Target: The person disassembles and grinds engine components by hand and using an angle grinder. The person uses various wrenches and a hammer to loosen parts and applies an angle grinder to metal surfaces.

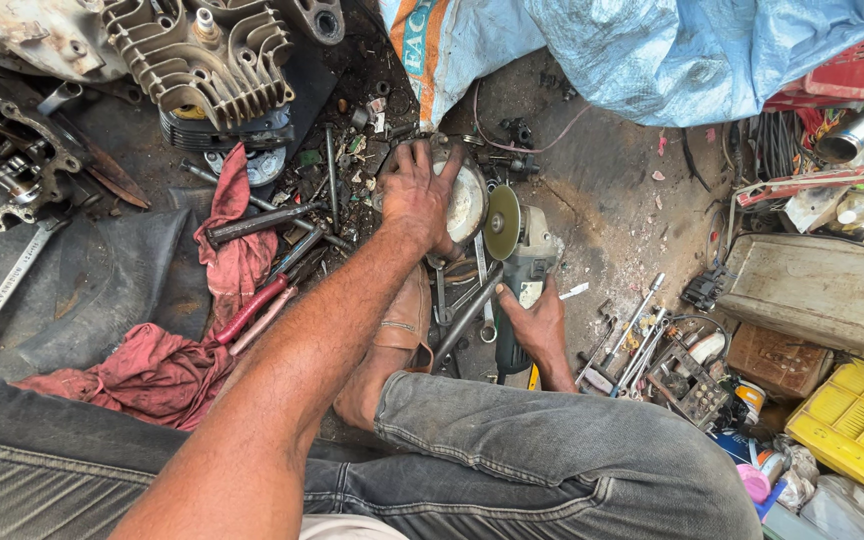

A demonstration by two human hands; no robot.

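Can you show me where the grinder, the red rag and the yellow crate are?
grinder [524,262], head view, on its grey body behind the disc.
red rag [152,370], head view, on the bunched lower part.
yellow crate [857,420], head view, on its gridded top.
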